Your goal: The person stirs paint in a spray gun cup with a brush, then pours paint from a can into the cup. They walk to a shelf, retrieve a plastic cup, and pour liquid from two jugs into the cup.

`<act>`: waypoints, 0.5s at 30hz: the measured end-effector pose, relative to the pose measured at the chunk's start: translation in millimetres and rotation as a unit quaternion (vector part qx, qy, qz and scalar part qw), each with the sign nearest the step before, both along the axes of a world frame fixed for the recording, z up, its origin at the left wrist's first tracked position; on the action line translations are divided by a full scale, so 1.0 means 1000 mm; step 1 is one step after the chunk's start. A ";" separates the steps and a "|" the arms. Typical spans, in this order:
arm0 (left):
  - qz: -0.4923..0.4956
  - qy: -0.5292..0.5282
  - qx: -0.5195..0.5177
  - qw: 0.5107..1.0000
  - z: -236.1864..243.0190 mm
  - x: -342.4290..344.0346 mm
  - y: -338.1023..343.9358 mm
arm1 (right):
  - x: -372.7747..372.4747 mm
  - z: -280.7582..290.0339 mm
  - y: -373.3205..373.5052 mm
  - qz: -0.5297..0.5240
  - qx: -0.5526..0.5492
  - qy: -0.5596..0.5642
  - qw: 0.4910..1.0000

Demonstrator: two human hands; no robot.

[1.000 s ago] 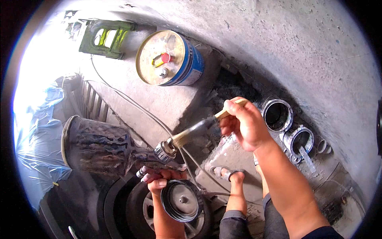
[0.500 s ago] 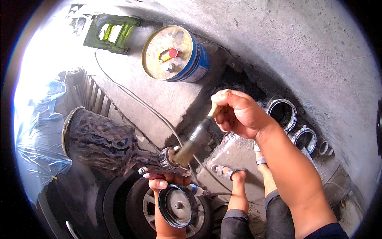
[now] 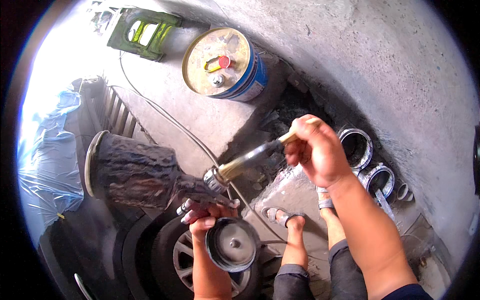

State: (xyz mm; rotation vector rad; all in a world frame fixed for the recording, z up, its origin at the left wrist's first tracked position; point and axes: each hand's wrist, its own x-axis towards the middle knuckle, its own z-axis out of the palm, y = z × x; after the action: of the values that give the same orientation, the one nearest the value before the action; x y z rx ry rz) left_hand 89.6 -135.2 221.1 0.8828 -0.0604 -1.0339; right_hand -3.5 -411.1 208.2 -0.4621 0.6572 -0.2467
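Observation:
My left hand [image 3: 204, 223] grips a spray gun [image 3: 197, 190] from below. Its large cup [image 3: 137, 172] lies tilted to the left, coated in dark streaky paint. A round black lid-like piece [image 3: 234, 244] with a grey inside and a centre knob sits just below my left fingers; whether they hold it too is unclear. My right hand [image 3: 320, 150] is closed round the wooden handle of a paintbrush [image 3: 255, 155]. The brush slants down to the left, and its pale bristles meet the ringed nozzle [image 3: 216, 179] of the gun.
A blue drum [image 3: 225, 65] with a red-capped top stands beyond, near a green stool [image 3: 142, 34]. Two open cans [image 3: 357, 147] sit by the wall at right. A hose [image 3: 187, 131] crosses the floor. A car wheel [image 3: 185, 260] and blue plastic sheeting [image 3: 50, 160] are at left.
My right hand has shifted slightly right, and the brush lies flatter with its bristles up against the nozzle. The gun and round piece have moved slightly right.

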 end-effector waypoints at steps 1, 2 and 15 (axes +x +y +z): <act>-0.047 -0.007 0.007 0.999 -0.001 0.006 -0.001 | 0.000 0.001 0.006 0.003 -0.085 0.029 0.996; -0.037 -0.022 0.033 0.999 -0.002 0.006 0.001 | -0.003 -0.002 0.010 -0.007 -0.140 0.063 0.988; 0.051 -0.050 0.173 0.982 -0.010 -0.004 0.023 | 0.002 -0.019 0.049 -0.016 -0.166 0.070 0.984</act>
State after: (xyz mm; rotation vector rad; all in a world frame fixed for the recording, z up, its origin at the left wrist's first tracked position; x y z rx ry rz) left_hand 85.7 -112.3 210.8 1.2415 0.0832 -0.9165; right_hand -1.8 -362.1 188.7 -0.7945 0.7650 -0.3586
